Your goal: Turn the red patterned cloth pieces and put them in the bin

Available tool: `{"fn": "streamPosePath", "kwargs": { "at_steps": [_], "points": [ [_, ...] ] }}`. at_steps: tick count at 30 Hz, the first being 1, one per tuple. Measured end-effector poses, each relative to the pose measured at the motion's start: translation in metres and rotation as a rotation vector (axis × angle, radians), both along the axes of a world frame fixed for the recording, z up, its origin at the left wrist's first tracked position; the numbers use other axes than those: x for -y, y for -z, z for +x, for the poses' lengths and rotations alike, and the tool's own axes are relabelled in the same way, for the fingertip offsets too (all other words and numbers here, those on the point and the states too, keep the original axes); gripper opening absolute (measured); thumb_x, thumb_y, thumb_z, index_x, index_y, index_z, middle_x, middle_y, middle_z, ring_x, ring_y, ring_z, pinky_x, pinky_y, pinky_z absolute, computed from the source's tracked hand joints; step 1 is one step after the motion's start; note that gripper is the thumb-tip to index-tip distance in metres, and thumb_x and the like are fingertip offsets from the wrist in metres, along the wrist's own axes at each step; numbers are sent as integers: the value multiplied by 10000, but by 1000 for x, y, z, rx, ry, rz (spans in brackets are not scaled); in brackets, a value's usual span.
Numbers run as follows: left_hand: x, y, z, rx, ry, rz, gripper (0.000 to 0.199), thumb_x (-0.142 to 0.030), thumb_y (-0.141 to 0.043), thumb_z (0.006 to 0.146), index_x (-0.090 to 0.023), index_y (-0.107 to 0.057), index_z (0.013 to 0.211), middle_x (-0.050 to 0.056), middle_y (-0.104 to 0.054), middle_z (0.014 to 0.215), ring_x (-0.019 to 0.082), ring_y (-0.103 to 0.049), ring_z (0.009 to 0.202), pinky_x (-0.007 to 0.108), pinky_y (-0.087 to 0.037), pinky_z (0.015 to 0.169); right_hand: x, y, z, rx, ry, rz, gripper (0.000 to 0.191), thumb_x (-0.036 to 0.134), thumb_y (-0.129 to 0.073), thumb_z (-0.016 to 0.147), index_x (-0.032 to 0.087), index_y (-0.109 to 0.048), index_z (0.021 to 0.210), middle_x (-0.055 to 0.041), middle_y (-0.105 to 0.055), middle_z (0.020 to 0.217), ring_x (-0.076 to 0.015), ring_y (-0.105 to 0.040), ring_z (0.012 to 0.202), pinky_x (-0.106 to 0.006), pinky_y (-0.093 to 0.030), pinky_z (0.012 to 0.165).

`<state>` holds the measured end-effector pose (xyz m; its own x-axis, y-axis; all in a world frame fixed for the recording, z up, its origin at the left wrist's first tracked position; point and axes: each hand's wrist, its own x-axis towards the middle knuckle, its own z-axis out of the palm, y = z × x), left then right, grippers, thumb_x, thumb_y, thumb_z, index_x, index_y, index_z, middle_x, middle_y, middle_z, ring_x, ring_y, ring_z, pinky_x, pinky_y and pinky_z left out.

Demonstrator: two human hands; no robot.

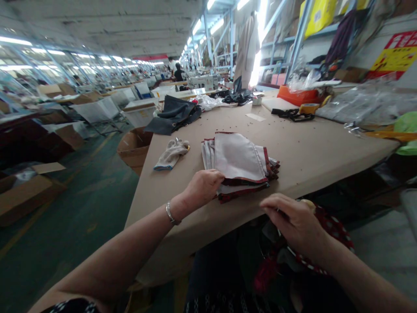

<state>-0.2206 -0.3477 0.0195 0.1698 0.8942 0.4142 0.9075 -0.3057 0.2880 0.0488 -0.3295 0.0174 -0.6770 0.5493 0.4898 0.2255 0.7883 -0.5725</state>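
Left forearm [120, 252], with one silver bracelet [169, 213] at the wrist, and right forearm [361, 269] enter from the lower corners. The left hand [203, 187] pinches the near left corner of the top piece [237, 152], grey with dark red trim, on a pile [208, 156] of similar pieces. The right hand [293, 219], fingers curled toward the thumb, is at the table's near edge, right of the pile and apart from it; whether it grips anything cannot be told. Beneath it, a red white-spotted article [335, 230] is partly hidden.

Containers: one orange-red tray [295, 96], far right on the table [312, 148], bears clear plastic [304, 80]; one cardboard box [133, 150] stands beside the table's left edge, contents unseen; another carton [32, 195], on the floor, holds whitish film [24, 174].

Edges: the pile lies close to the near edge; tabletop dotted with dark specks stretches right of it and beyond.

Counts: one pale glove bundle [172, 154], left of the pile; one white slip [256, 117], beyond it; pieces in the pile, several, overlapping too closely to number.
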Motion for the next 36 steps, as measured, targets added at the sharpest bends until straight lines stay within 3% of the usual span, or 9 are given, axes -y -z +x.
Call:
{"fn": "streamPosePath", "kwargs": {
  "at_steps": [5,9,15,19,22,25,29,32,36],
  "points": [
    [-2,-9,14,113,-50,101,178,-80,-520,788,-172,-669,758,23,-688,735,140,-636,669,237,-485,629,-38,-27,-61,199,119,370,245,243,-518,898,172,-604,1116,-98,-626,1050,-259,-533,1018,-424,-448,888],
    [6,-23,36,78,-66,255,137,-108,-530,802,-182,-625,737,19,-648,741,140,-606,698,251,-473,650,-62,-37,-78,434,254,538,231,173,-514,862,135,-619,1063,-131,-621,997,-272,-557,966,-402,-452,811],
    [14,-20,66,214,-148,337,87,-119,-574,746,-186,-596,797,29,-616,842,152,-581,740,279,-488,662,-65,-56,-3,284,632,449,313,127,-472,804,162,-601,1088,-97,-656,918,-236,-634,765,-332,-459,639],
    [23,-6,109,906,-105,43,27,-184,-577,763,-199,-577,785,-22,-577,666,109,-548,570,224,-473,513,-16,-32,47,133,532,418,362,79,-471,759,179,-563,1094,-71,-678,934,-216,-653,842,-317,-485,729],
    [36,-4,145,1574,-35,-210,139,-294,-652,748,-206,-552,790,-32,-601,677,109,-588,563,208,-499,465,25,14,61,204,403,163,288,54,-421,786,184,-588,981,-53,-685,853,-183,-657,807,-274,-484,708],
    [48,4,167,1870,-36,-440,246,-305,-752,664,-188,-555,755,-35,-607,657,104,-587,552,214,-527,468,53,55,64,168,318,-254,235,103,-386,839,188,-605,850,-18,-646,712,-153,-626,657,-246,-466,606],
    [59,37,171,1749,-118,-600,244,-315,-775,636,-158,-618,737,-25,-595,576,91,-527,470,184,-450,387,71,73,70,-261,295,-813,221,366,-513,865,204,-663,869,-51,-688,871,-195,-648,810,-281,-523,724],
    [70,60,171,1577,-84,-879,264,-355,-772,643,-138,-621,653,-24,-541,481,76,-461,388,166,-348,332,75,71,74,-614,347,-1246,304,500,-553,820,222,-673,853,-57,-701,814,-206,-659,725,-315,-558,679],
    [73,55,173,1669,70,-1161,349,-411,-771,642,-146,-554,569,-36,-490,443,57,-395,335,175,-313,326,84,58,83,-655,182,-1667,312,499,-593,788,196,-667,785,-33,-689,702,-159,-641,588,-249,-526,541]
  ]
}}
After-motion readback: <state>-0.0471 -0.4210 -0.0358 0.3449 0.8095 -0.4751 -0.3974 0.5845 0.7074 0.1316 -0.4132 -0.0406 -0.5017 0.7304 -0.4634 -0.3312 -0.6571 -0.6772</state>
